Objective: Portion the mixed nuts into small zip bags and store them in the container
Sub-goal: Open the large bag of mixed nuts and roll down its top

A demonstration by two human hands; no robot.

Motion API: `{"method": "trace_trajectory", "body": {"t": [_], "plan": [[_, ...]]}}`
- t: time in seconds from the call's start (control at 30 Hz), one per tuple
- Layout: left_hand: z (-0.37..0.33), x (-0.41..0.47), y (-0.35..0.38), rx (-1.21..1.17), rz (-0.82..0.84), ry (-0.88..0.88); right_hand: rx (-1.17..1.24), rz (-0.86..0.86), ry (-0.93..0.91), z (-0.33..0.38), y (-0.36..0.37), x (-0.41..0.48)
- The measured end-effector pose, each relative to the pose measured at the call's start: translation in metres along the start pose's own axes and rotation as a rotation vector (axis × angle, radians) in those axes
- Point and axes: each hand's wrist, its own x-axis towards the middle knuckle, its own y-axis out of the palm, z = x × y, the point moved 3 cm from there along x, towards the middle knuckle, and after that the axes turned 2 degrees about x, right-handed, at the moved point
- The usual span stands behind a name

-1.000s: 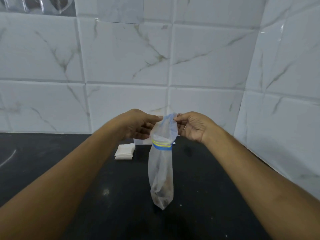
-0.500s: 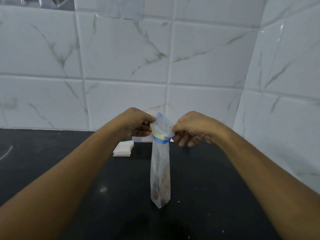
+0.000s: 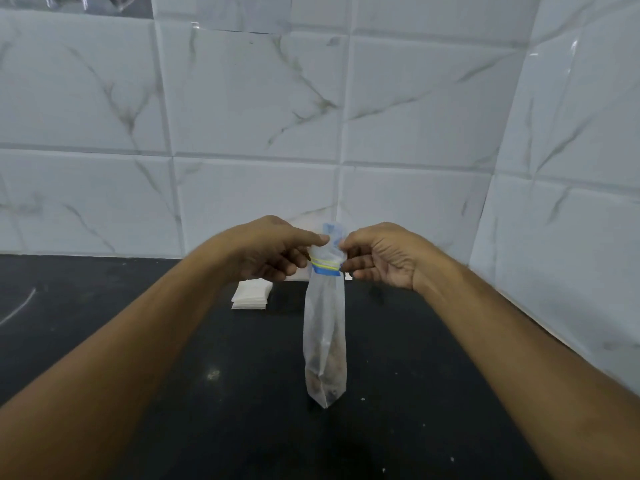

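A small clear zip bag (image 3: 325, 317) hangs upright in front of me, seen edge-on, with a yellow and blue zip strip near its top. Brown nuts (image 3: 327, 379) lie in its bottom end, just above the black counter. My left hand (image 3: 273, 249) pinches the bag's top from the left, thumb over the strip. My right hand (image 3: 381, 258) pinches the same top from the right. No storage container is in view.
A small stack of white empty zip bags (image 3: 251, 295) lies on the black counter (image 3: 138, 341) behind my left hand. White marble-look tiled walls (image 3: 242, 116) close the back and the right side. A few crumbs dot the counter.
Both hands have closed in along the zip strip, from holding the open flaps apart to pinching at the strip. The bag hangs straighter and narrower than a second ago.
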Motion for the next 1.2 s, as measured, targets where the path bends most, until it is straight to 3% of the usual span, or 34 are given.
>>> {"method": "trace_trajectory", "body": {"t": [0.1,0.33,0.57,0.63,0.83,1.03,1.2], "plan": [[0.003,0.003,-0.001,-0.180,0.023,-0.036,0.132,-0.015,-0.001,-0.002,0.003,0.002],[0.029,0.018,0.006,-1.023,-0.106,-0.066,0.609,-0.100,-0.015,-0.013,-0.007,0.007],[0.042,0.021,0.015,-1.397,-0.019,-0.023,0.863,-0.135,-0.032,-0.028,-0.011,0.010],[0.044,0.021,0.019,-1.362,0.033,-0.034,0.846,-0.112,-0.011,-0.030,-0.010,0.011],[0.042,0.020,0.022,-0.786,-0.022,-0.064,0.531,-0.128,0.049,-0.037,-0.010,0.016],[0.032,0.026,0.024,-0.870,0.007,-0.038,0.527,-0.086,0.022,-0.032,-0.007,0.020],[0.028,0.036,0.029,-0.777,0.012,-0.052,0.439,-0.060,0.061,-0.027,-0.002,0.023]]}}
